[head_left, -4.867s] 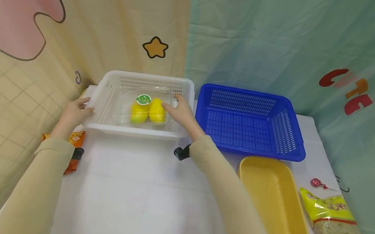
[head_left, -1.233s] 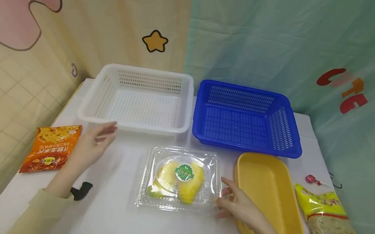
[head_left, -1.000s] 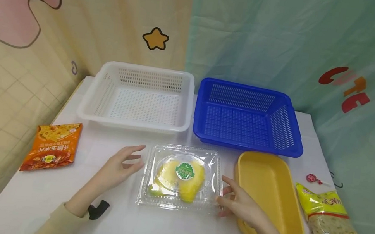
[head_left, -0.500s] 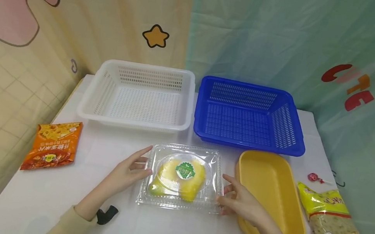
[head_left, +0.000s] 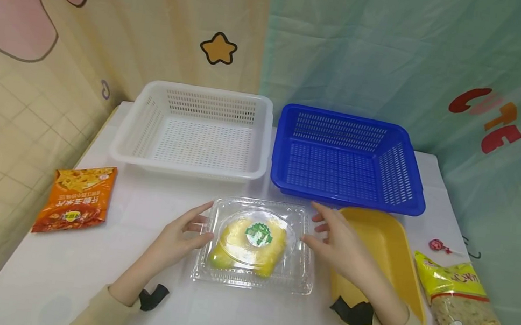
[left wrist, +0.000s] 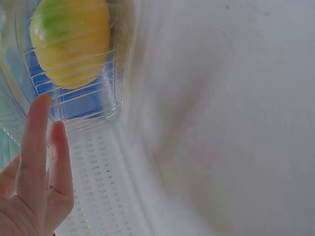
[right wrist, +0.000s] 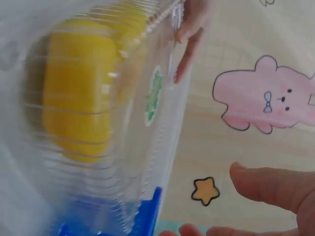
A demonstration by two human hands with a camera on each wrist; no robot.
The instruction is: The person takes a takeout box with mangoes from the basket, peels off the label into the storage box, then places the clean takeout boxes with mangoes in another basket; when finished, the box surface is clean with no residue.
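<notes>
A clear plastic clamshell box (head_left: 251,279) with a round green-and-white label on its lid lies on the white table. Inside are two yellow fruits (left wrist: 74,49), one with a green patch at its end. At the box's left side is my left hand (head_left: 177,240), its fingers extended with the tips right at the ribbed wall. My right hand (head_left: 341,247) hovers by the upper right edge, thumb and fingers spread apart. In the right wrist view, its thumb (right wrist: 268,184) stands away from the box with nothing in the grasp.
Behind the box stand a white basket (head_left: 186,167) and a blue basket (head_left: 348,200). A yellow tray (head_left: 398,250) sits under the right forearm. An orange snack bag (head_left: 75,199) lies left; a lollipop (head_left: 437,245) and a yellow-topped snack bag (head_left: 468,313) lie right.
The clamshell box came out of the white basket onto the table front. My left hand then moved right to the box's side. My right hand has just left its right edge, rising up and away.
</notes>
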